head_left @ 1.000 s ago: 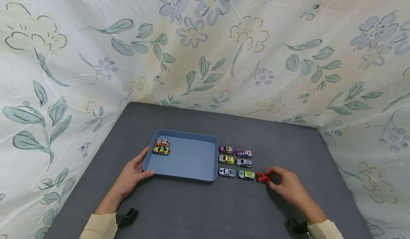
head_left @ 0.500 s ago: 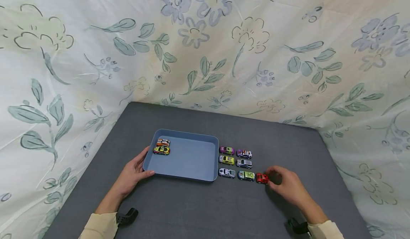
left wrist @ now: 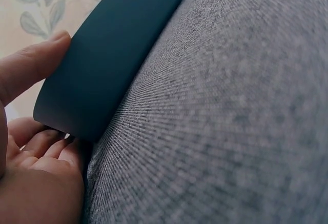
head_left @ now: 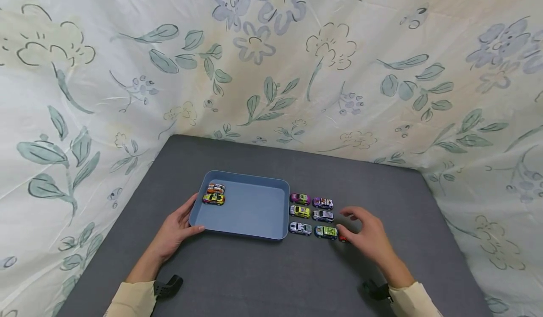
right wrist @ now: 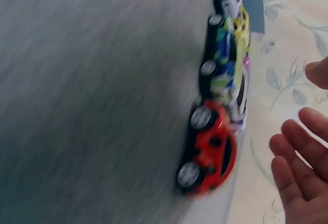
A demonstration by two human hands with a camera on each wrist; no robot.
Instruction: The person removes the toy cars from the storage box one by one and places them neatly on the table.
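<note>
A shallow blue tray (head_left: 254, 207) lies on the dark grey table, with two toy cars in its left end: an orange-and-white car (head_left: 216, 188) and a yellow-and-red car (head_left: 213, 199). My left hand (head_left: 175, 234) grips the tray's near left corner, thumb at the front side and fingers round the left side. My right hand (head_left: 368, 234) hovers over a red toy car (right wrist: 209, 149) with thumb and fingers spread and nothing between them. In the head view it mostly hides that car. A green toy car (head_left: 326, 232) stands just left of the red one.
Right of the tray, toy cars stand in rows: a purple car (head_left: 300, 198), a purple-and-white car (head_left: 323, 203), a yellow car (head_left: 300, 211), a grey car (head_left: 323, 216) and a white car (head_left: 300, 229). A floral cloth (head_left: 271, 71) hangs behind the table.
My right hand has let go of the red car and moved up and left, above it. The red car stays at the green one's right. My left hand and the tray have not moved.
</note>
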